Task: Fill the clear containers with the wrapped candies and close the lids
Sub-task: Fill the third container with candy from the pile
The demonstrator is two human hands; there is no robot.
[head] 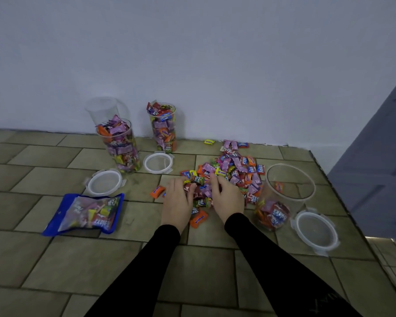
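Now both hands, left hand (pixel 177 200) and right hand (pixel 226 197), curl their fingers into the candy pile (pixel 233 172) on the tiled floor (pixel 55 259). Beside it stands a nearly empty wide container (pixel 286 193), its lid (pixel 314 232) off; a blue candy bag (pixel 87 213) lies left, two full tall containers (pixel 121 145) behind.

both hands (pixel 201 200) palm-down, fingers (pixel 215 181) curled

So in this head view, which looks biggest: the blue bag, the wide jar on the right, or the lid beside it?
1. Wide jar
2. Blue bag
3. Lid, though it looks close to the bag, and nearness to the camera makes that unsure.
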